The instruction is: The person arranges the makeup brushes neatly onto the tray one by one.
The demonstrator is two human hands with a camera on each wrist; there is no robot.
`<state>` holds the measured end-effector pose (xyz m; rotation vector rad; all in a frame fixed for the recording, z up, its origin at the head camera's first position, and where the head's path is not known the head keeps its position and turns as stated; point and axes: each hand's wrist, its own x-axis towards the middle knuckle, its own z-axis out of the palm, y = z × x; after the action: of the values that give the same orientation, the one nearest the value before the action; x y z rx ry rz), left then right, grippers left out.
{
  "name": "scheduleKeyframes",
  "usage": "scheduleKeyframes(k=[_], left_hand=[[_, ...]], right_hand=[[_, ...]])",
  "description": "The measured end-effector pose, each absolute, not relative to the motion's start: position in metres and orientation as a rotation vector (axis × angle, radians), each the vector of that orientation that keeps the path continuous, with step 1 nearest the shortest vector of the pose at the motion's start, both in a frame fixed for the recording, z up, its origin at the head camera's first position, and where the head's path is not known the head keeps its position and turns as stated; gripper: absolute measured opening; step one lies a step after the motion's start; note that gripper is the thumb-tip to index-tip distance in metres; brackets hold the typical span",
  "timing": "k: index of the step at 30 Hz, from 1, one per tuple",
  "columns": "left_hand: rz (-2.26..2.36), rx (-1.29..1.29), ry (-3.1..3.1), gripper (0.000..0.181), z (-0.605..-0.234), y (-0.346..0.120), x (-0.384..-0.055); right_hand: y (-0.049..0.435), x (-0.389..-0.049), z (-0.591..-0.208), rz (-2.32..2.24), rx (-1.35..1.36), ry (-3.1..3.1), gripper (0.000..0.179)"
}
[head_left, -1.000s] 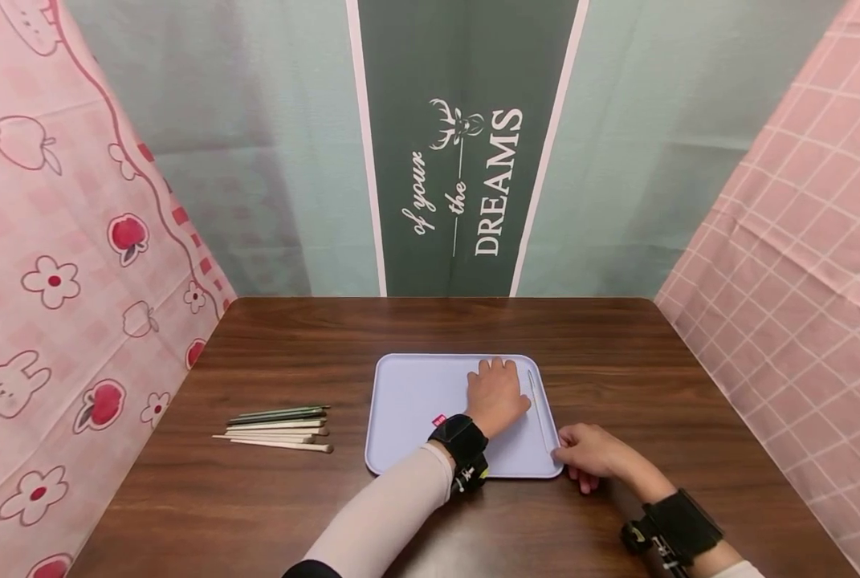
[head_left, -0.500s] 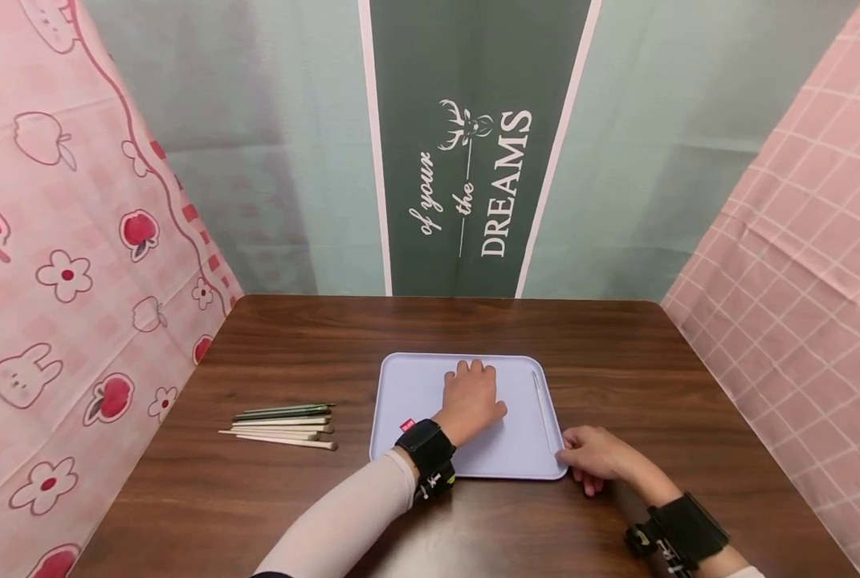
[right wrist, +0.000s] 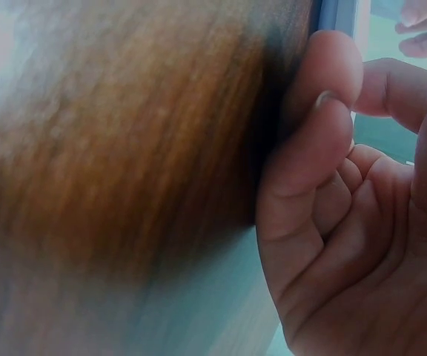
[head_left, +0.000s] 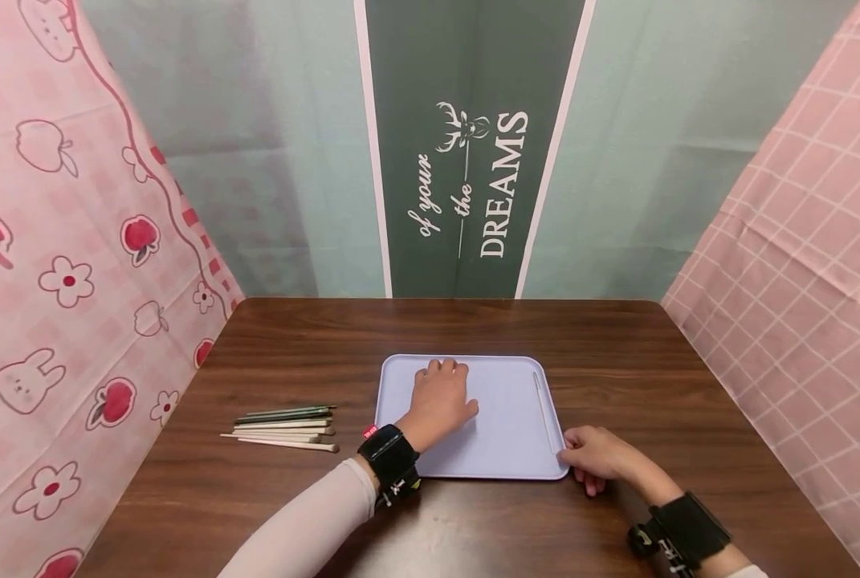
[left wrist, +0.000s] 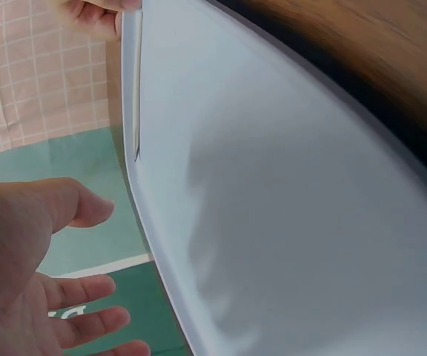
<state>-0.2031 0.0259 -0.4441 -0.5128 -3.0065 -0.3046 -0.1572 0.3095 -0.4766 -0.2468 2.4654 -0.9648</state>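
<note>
My left hand (head_left: 438, 405) is over the left half of a pale lilac tray (head_left: 505, 433), fingers spread and relaxed. In the left wrist view its thumb and fingertips stand apart, with nothing between them. A slim, light-coloured stick with a darker far tip (head_left: 544, 411) lies along the tray's right side. My right hand (head_left: 596, 456) grips the tray's near right corner, thumb at the rim and the other fingers curled below it. Left of the tray, several makeup brushes (head_left: 285, 427) with white or green handles lie side by side, heads to the right.
Everything sits on a dark brown wood-grain table (head_left: 314, 329). A red tag (head_left: 371, 431) shows at the tray's left edge, beside my left wrist strap (head_left: 389, 456). Patterned cloths hang behind the table and on both sides.
My left hand has moved left across the tray, away from the slim stick and towards the brushes. My right hand stays at the corner; tray and brushes lie as before.
</note>
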Motion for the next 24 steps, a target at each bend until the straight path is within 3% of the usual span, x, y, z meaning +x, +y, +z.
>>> scheduleKeyframes(k=[24], left_hand=[[-0.286, -0.442, -2.954, 0.055, -0.435, -0.056, -0.174]], right_hand=[[0.309, -0.158, -0.477, -0.965, -0.248, 2.457, 0.023]])
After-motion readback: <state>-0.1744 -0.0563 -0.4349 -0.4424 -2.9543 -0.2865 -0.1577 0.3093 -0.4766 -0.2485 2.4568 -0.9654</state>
